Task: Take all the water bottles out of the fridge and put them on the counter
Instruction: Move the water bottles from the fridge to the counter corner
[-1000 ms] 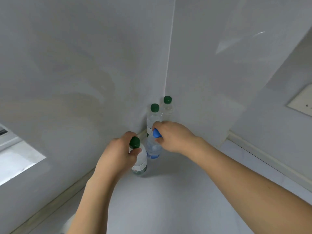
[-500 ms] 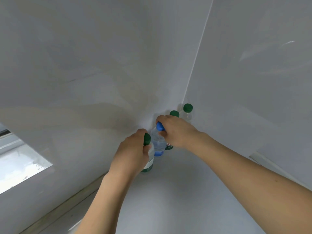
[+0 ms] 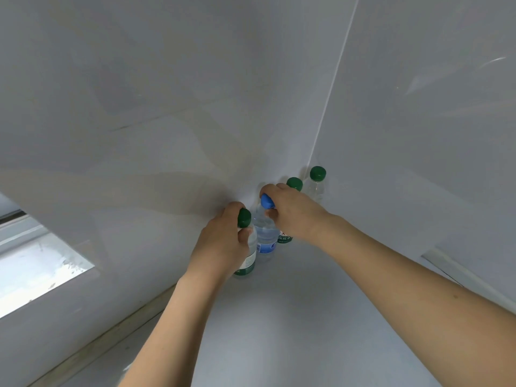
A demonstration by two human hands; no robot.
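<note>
Left hand point(image 3: 223, 241) curled round the neck of the green-capped bottle point(image 3: 245, 255); right hand point(image 3: 293, 213) pinching the blue-capped bottle point(image 3: 265, 236) at its cap, both at the counter point(image 3: 279, 331) corner. Best set flat beside the two standing bottles point(image 3: 312, 185), then released without knocking them.
</note>
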